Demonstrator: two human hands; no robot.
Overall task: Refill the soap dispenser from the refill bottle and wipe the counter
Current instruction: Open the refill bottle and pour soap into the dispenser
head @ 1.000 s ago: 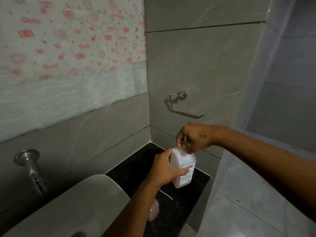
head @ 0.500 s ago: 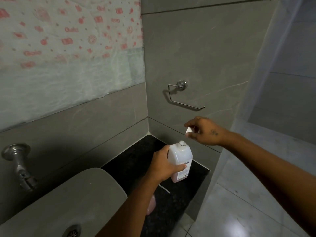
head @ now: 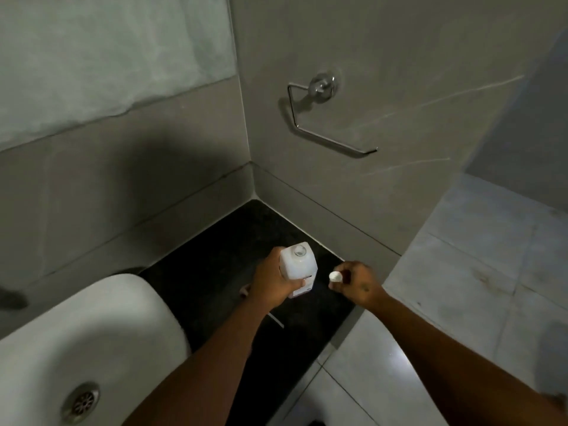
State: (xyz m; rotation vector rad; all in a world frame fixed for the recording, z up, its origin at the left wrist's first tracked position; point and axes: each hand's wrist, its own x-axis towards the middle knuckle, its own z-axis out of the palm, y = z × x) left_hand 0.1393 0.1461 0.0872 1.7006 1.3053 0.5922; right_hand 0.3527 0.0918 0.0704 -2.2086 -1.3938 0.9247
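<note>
A white square refill bottle [head: 299, 265] stands upright on the black counter [head: 215, 265], its round mouth uncovered. My left hand [head: 272, 282] grips the bottle's left side. My right hand [head: 356, 282] hovers just right of the bottle and pinches its small white cap [head: 335, 276] between the fingers. A sliver of a pinkish object [head: 245, 291], perhaps the soap dispenser, peeks out behind my left wrist; the rest is hidden. A thin white tube [head: 276, 321] lies on the counter under my left forearm.
A white basin [head: 92, 333] with a metal drain [head: 80, 401] fills the lower left. A chrome paper holder [head: 322, 118] hangs on the right wall. The counter ends at the right, with grey floor tiles [head: 461, 287] below.
My right hand took the cap off the bottle, lifted it away, then came down to the bottle's right side. My view tilted downward. The left hand kept its hold.
</note>
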